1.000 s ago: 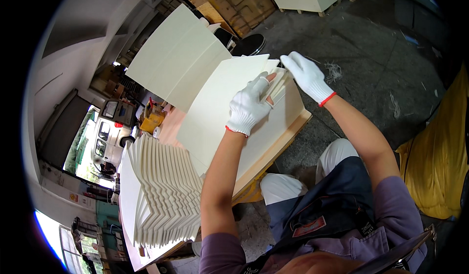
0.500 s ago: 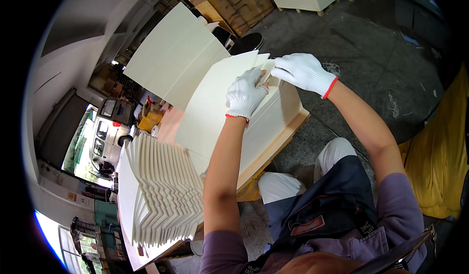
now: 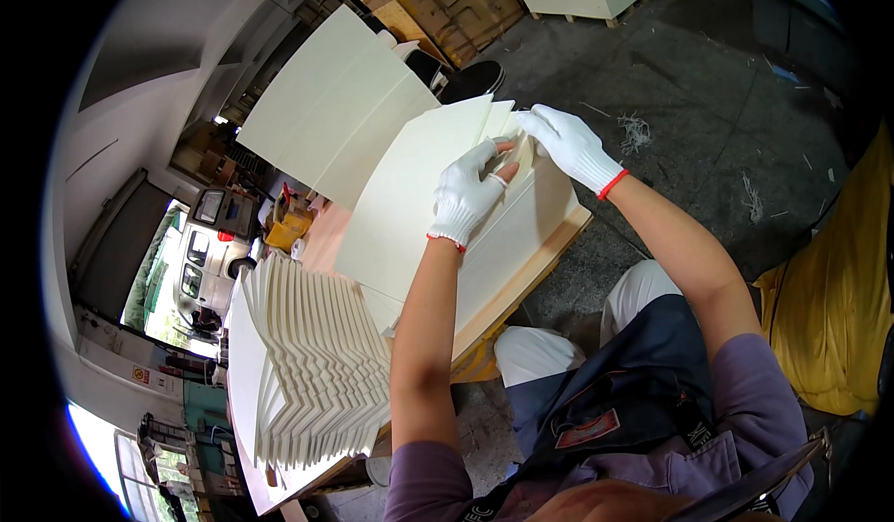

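Observation:
In front of me a large cream cardboard sheet [image 3: 400, 187] lies on a stack of similar sheets [image 3: 521, 215], with narrow flaps at its far end. My left hand [image 3: 468, 187], in a white glove with bare thumb and finger tips, rests on the sheet. Its thumb and forefinger are spread beside the flap. At the stack's far right corner my right hand [image 3: 568, 145], in a white glove with a red cuff, is closed at the sheet's edge; some fingertips are hidden. A large creased cream sheet [image 3: 340, 103] stands tilted behind.
Many zigzag-folded cream sheets [image 3: 317, 364] stand bunched at the left on a table. A wooden board [image 3: 531, 280] lies under the stack. A round black stool [image 3: 473, 81] is behind it. Yellow fabric [image 3: 829, 317] hangs at right. White strands [image 3: 636, 133] litter the floor.
My left thumb and forefinger have spread wider apart. My right hand has turned and shifted slightly left, its wrist lower. The sheets look almost unmoved.

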{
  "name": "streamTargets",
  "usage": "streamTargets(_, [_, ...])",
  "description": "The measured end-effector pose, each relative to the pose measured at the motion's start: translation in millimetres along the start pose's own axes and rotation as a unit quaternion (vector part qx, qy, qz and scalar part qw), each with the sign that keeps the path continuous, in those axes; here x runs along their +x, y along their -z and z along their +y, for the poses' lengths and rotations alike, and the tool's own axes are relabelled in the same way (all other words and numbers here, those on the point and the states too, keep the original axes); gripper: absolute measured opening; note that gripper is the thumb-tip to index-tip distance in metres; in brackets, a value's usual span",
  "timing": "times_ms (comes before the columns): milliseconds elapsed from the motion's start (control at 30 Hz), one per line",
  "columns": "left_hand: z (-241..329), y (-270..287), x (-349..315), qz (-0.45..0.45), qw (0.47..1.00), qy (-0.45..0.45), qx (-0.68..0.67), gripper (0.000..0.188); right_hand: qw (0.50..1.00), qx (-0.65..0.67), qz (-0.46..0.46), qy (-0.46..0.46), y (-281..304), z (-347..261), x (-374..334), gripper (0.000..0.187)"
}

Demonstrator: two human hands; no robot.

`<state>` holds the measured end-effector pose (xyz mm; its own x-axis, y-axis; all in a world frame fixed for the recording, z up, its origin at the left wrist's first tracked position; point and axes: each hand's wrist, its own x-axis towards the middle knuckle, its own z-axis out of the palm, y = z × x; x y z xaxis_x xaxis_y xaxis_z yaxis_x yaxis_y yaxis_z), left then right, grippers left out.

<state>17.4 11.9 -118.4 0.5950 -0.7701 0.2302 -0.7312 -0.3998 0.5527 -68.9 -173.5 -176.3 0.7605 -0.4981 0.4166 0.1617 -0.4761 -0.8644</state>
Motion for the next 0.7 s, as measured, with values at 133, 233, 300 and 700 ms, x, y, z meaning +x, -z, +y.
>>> streamTargets(133, [-0.3,-0.9,-1.9,0.038,0.999,-0.022,-0.012,0.034,1.0,-0.021,0.007,-0.003,-0.4,-4.2,-2.7,0.055])
streamTargets(233, [-2.9,-1.8,-1.3,0.045,0.998,-0.028,-0.017,0.034,0.998,-0.052,0.019,0.012,-2.2,-1.4,-1.5,0.054])
streamTargets(300, [3.0,0.5,-0.9,-0.003,1.0,-0.003,0.024,0.035,0.997,-0.06,0.036,0.032,-5.2,5.8,-1.6,0.053])
streamTargets(700, [5.6,0.0,-3.2,0.011,1.0,0.009,-0.001,0.03,0.998,-0.049,0.024,-0.005,-4.5,0.9,-2.8,0.053])
